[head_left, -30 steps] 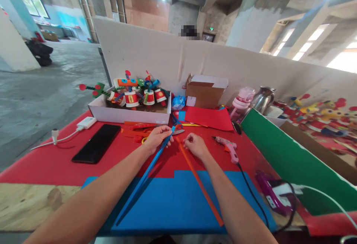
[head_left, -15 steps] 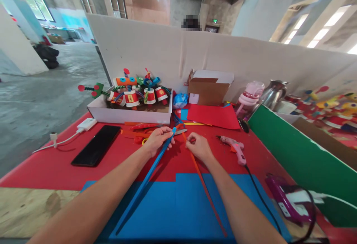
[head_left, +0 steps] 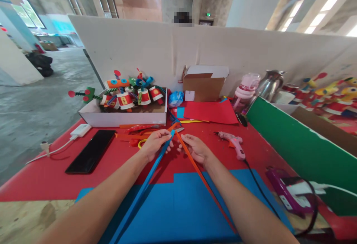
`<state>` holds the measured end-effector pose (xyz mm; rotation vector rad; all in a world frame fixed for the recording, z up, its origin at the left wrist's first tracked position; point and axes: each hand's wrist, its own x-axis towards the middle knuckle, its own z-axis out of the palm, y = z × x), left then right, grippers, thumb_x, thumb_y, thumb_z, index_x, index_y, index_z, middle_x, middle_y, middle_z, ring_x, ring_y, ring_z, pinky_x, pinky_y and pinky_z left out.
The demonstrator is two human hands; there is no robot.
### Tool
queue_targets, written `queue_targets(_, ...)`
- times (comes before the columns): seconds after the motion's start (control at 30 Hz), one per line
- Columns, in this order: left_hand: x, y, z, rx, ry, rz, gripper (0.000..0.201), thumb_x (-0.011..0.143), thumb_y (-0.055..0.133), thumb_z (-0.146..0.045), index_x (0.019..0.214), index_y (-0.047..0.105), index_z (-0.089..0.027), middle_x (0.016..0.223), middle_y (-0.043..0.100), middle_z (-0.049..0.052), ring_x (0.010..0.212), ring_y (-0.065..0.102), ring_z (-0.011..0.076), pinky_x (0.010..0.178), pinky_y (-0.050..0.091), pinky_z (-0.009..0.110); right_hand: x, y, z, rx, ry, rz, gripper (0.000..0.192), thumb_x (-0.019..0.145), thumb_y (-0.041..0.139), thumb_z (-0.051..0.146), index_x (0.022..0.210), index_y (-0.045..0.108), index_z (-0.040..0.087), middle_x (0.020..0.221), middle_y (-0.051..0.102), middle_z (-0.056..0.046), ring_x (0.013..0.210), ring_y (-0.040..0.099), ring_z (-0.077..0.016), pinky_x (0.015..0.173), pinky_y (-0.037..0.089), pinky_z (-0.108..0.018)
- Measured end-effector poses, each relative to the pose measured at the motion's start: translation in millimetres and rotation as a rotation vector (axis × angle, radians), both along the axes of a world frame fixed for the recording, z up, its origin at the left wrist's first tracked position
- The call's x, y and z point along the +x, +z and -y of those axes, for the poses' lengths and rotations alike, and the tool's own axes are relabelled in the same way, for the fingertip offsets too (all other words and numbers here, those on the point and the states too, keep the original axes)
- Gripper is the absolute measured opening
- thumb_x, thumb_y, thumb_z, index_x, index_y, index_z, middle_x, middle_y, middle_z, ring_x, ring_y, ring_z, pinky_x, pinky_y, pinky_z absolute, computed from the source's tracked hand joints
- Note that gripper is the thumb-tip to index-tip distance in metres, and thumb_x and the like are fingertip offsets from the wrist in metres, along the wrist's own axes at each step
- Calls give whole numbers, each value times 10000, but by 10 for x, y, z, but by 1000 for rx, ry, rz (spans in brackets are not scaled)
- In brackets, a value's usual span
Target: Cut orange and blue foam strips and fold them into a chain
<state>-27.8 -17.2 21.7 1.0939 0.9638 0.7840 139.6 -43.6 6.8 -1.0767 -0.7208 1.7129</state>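
Observation:
A long blue paper strip is pinched near its upper end by my left hand, its tail slanting down to the lower left. My right hand grips an orange paper strip, which runs down to the lower right. The top ends of both strips come close together between my hands; whether they touch I cannot tell. Just behind my left hand lie red-handled scissors, partly hidden, with the blade tip showing. A pink glue gun rests to the right of my right hand.
A white box of paper-cup figures stands at the back left, a black phone before it. Red paper sheets lie at the back. On the right are a green box and a purple power strip. Blue sheets lie in front.
My right hand has closed on the orange strip and raised it, bringing its top end beside the blue strip's end. My left hand keeps hold of the blue strip. The view has shifted slightly.

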Motion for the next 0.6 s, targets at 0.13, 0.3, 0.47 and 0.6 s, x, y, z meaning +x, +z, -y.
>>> queue_targets(0.13, 3, -20, -1, -14, -2, -4, 210, 728, 662, -315, 754, 515, -169, 538, 615, -23, 404, 534, 80, 395, 407, 167, 19, -8, 9, 26, 11, 0, 259, 676, 762, 275, 766, 532, 196, 585, 600, 48, 550, 613, -106, 607, 536, -249)
queue_targets(0.3, 9, -33, 8, 9, -11, -49, 201, 736, 649, -315, 735, 509, -171, 533, 614, -21, 401, 538, 85, 397, 413, 174, 17, 20, 11, 91, 33, 36, 226, 672, 738, 236, 784, 549, 184, 643, 590, 48, 583, 610, -91, 612, 529, -231)
queue_targets(0.47, 43, -39, 32, 39, -13, -119, 152, 753, 630, -273, 746, 528, -162, 540, 623, -15, 413, 550, 88, 396, 420, 172, -1, 3, -4, 216, 26, 284, 214, 739, 641, 378, 728, 531, 194, 482, 448, 97, 384, 385, -41, 362, 251, -139)
queue_targets(0.6, 57, -49, 29, 53, -1, -107, 181, 748, 646, -299, 767, 525, -165, 535, 616, -25, 397, 538, 84, 386, 415, 170, 4, -16, -12, 293, -8, 460, 271, 730, 607, 459, 702, 532, 200, 484, 466, 88, 352, 329, -42, 342, 180, -163)
